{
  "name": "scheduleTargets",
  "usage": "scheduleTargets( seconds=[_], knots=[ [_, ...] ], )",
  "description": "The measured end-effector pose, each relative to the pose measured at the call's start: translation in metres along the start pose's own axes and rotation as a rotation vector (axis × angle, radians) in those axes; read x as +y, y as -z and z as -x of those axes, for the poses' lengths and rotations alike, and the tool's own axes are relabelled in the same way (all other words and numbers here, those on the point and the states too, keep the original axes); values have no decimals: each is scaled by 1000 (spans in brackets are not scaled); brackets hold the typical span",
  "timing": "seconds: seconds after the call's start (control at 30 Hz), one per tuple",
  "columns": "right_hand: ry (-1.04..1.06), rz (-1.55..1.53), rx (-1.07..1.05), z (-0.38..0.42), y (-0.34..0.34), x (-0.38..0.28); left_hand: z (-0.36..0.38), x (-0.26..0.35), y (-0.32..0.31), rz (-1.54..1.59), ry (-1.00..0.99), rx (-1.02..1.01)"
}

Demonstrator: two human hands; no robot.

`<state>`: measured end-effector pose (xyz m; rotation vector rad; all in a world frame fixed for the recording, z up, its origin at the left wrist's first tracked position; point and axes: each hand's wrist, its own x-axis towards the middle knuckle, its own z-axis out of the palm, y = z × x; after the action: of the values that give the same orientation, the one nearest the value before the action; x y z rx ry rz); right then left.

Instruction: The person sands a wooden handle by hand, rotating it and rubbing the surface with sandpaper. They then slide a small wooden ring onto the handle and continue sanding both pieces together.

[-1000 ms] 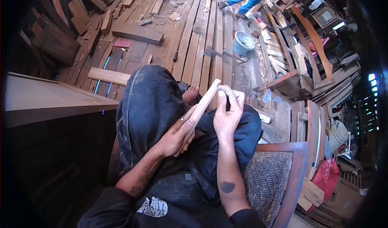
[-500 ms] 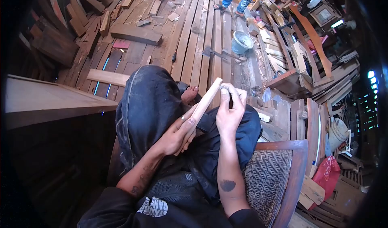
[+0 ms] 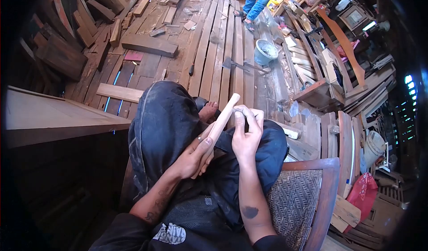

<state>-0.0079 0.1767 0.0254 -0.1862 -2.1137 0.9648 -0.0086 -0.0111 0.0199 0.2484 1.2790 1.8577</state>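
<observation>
A pale wooden stick (image 3: 224,115), with a rounded knob at its far end, slants up over my lap. My left hand (image 3: 192,159) is closed round its lower part, thumb along the top. Close to the upper end, my right hand (image 3: 248,133) pinches a small dark grey piece (image 3: 238,111) against the stick's right side. The piece resembles folded sandpaper, but the fingers hide most of it. Both hands are above my dark trousers (image 3: 165,117).
A hatchet (image 3: 228,62) and a grey bucket (image 3: 266,52) are on the plank floor ahead. A thick timber block (image 3: 149,44) lies left of them. Another person's legs (image 3: 258,4) stand at the back. A woven chair (image 3: 294,197) is under me; a pale board (image 3: 58,108) is at left.
My right hand has slid a little down and left with the grey piece. The stick's tip sits slightly lower in view. The other person's legs have shifted.
</observation>
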Motion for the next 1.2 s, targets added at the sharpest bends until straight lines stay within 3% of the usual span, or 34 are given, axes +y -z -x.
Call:
scheduleTargets(
  seconds=[0.1, 0.2, 0.4, 0.53, 0.6, 0.7, 0.83, 0.97, 1.2],
  knots=[
    [-36, 25, 102, -19, 1, 1, -2, -1, 3, -24, -31, -47],
    [-53, 29, -50, -6, -3, -11, 1, -5, 4, 17, -32, -21],
    [-91, 23, 70, -19, 0, -11, -1, -2, 1, -81, -27, -23],
    [-60, 5, -57, 0, 1, -14, -3, -4, 4, -29, -20, -4],
    [-37, 24, -53, 0, 3, -8, -2, -7, 2, -17, 22, 11],
    [-166, -43, 56, -15, 6, -10, -2, 2, -2, -85, -15, -51],
    [-82, -27, -1, -11, 2, -7, 0, -2, -2, -60, -7, 11],
    [-131, -113, -64, 6, 3, -3, -3, -4, -3, -55, -26, 12],
    [-196, -211, 48, -3, 0, -7, -1, -2, -2, -78, -38, -28]
  ],
)
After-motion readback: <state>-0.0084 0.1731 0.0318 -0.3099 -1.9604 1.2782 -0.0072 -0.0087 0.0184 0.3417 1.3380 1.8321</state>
